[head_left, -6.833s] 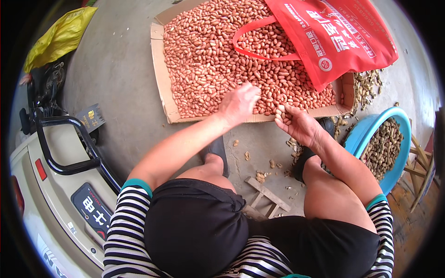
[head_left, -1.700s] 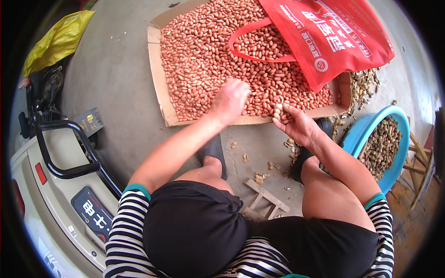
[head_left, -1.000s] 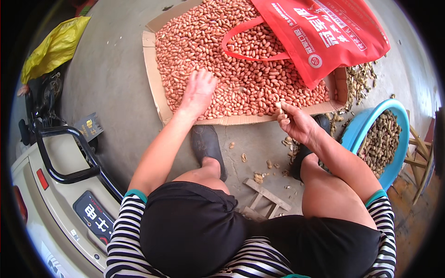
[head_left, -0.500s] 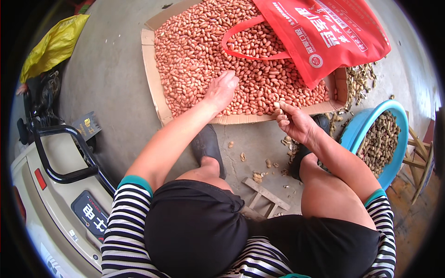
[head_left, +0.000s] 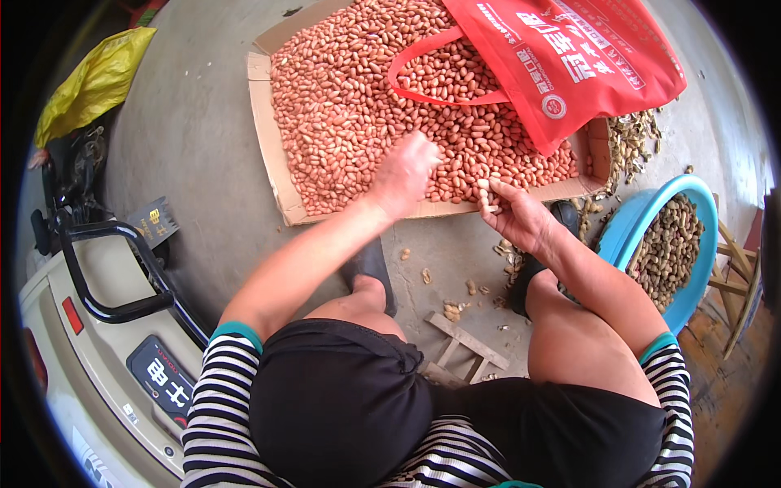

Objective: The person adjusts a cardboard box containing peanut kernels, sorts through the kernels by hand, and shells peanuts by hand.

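A shallow cardboard box [head_left: 264, 122] full of shelled, reddish peanuts [head_left: 350, 106] lies on the floor in front of me. Over its near half hovers my left hand [head_left: 407, 172], smeared by motion, so its fingers and anything in them cannot be made out. My right hand [head_left: 519, 215] is at the box's near edge, thumb and fingers closed on a pale unshelled peanut [head_left: 485, 195]. A red bag [head_left: 578, 73] lies across the far right of the box, its handle looped onto the peanuts.
Right of my leg, a light blue basin [head_left: 687, 187] holds unshelled peanuts [head_left: 671, 240]. Empty shells [head_left: 634, 146] are strewn beside the box and between my feet. A small wooden frame [head_left: 468, 350] sits below me. At left stand a scooter [head_left: 106, 325] and a yellow bag [head_left: 93, 77].
My left hand has moved right across the peanuts, toward my right hand. My right hand stays in nearly the same place, with more of the pale peanut showing at its fingers.
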Tool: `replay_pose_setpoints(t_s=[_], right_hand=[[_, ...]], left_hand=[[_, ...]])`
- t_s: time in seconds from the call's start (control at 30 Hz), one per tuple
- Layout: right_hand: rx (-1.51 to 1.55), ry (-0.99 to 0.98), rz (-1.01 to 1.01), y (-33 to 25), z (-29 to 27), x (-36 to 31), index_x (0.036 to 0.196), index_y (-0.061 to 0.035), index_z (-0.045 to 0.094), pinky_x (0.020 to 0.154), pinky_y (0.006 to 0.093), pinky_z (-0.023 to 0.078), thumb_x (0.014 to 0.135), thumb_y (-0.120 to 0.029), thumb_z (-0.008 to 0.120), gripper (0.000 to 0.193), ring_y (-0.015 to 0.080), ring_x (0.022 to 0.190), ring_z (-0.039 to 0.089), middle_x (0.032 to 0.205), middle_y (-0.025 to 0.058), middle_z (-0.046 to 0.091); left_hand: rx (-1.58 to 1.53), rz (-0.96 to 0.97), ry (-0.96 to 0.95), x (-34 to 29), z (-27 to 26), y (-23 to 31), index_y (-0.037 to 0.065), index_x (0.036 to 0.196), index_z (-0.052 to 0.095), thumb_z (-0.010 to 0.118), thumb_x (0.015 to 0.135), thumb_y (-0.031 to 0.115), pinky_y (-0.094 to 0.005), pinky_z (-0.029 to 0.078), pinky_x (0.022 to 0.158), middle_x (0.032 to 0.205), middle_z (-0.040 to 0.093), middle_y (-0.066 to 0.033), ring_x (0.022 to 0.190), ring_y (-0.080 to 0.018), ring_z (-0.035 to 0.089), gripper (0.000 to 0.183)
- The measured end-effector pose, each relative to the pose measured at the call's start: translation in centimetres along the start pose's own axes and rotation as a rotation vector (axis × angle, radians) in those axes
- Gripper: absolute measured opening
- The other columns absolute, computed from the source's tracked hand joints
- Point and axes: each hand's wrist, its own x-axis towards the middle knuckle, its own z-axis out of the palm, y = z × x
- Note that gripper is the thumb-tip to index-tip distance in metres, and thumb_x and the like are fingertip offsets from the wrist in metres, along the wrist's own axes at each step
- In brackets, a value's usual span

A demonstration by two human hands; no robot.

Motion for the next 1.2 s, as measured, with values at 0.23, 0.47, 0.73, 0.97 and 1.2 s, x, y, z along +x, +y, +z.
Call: replay_pose_setpoints(t_s=[0.23, 0.47, 0.73, 0.97, 1.2], right_hand=[[-0.008, -0.131, -0.068, 0.0, -0.9, 0.5, 0.093, -0.0014, 0.054, 0.070, 0.0272, 0.052, 0.095, -0.018, 0.042, 0.020, 0.0125, 0.071, 0.056, 0.083, 0.0060, 0.058], [0.017, -0.085, -0.036, 0.1, -0.9, 0.6, 0.095, -0.0005, 0.056, 0.068, 0.0260, 0.052, 0.094, -0.017, 0.043, 0.021, 0.0134, 0.072, 0.056, 0.083, 0.0058, 0.059], [-0.019, -0.031, -0.033, -0.1, -0.7, 0.4, 0.095, 0.0000, 0.056, 0.068, 0.0257, 0.052, 0.094, -0.018, 0.043, 0.022, 0.0131, 0.073, 0.056, 0.082, 0.0061, 0.059], [-0.026, -0.016, -0.035, 0.0, -0.6, 0.3, 0.094, 0.0001, 0.055, 0.068, 0.0255, 0.052, 0.094, -0.017, 0.043, 0.021, 0.0131, 0.072, 0.056, 0.082, 0.0060, 0.058], [-0.014, -0.031, -0.040, 0.0, -0.5, 0.2, 0.095, 0.0003, 0.055, 0.068, 0.0252, 0.052, 0.094, -0.018, 0.043, 0.021, 0.0124, 0.071, 0.055, 0.081, 0.0053, 0.058]], left_hand=[[-0.311, 0.061, -0.002, 0.0, -0.4, 6.0, 0.002, 0.084, 0.060, 0.052, 0.077, 0.004, -0.0320, 0.046, 0.074, 0.084, 0.054, -0.0088, 0.083, -0.0237, 0.052, 0.011], [-0.046, -0.269, -0.022, -1.4, 0.8, -2.4, 0.003, 0.078, 0.058, 0.053, 0.080, 0.005, -0.0361, 0.046, 0.071, 0.080, 0.052, -0.0115, 0.080, -0.0269, 0.055, 0.005], [0.000, -0.302, -0.086, -0.5, 2.1, -1.8, 0.003, 0.084, 0.053, 0.060, 0.077, 0.009, -0.0405, 0.044, 0.071, 0.086, 0.051, -0.0135, 0.083, -0.0323, 0.054, 0.012], [-0.018, -0.293, -0.116, -0.6, 1.4, -3.6, 0.002, 0.080, 0.052, 0.057, 0.078, 0.006, -0.0416, 0.045, 0.073, 0.084, 0.051, -0.0139, 0.084, -0.0325, 0.054, 0.007], [-0.013, -0.207, 0.024, 1.1, -0.2, -3.0, 0.003, 0.090, 0.055, 0.054, 0.079, 0.003, -0.0371, 0.047, 0.072, 0.088, 0.052, -0.0130, 0.082, -0.0299, 0.056, 0.011]])
